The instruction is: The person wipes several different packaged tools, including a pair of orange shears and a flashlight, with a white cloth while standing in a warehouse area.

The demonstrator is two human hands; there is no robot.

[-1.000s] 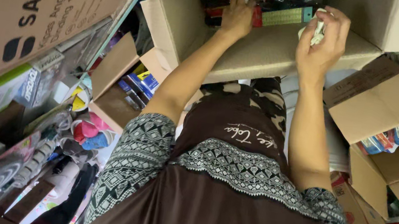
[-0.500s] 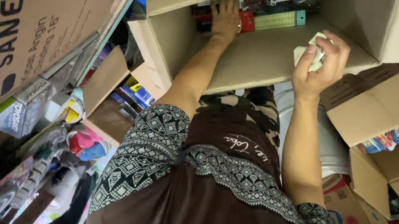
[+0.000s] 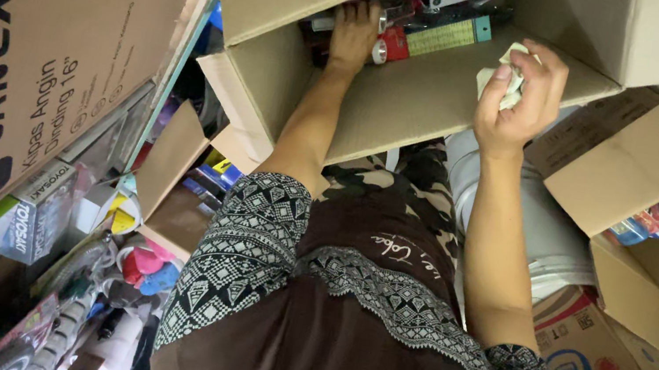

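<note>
Two hands at open cardboard box [image 3: 414,106] of packaged goods [image 3: 448,35], left hand [image 3: 355,33] inside on them, grip unclear, right hand [image 3: 516,96] clutching crumpled paper [image 3: 503,82].

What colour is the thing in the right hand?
Pale cream-white, crumpled wad in the right hand; head view.

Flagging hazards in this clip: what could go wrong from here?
The left hand is deep in the open cardboard box, touching a red can among crowded packages, so it may knock items over. The right hand holds a crumpled pale wad above the box flap; it could slip out and drop.
</note>
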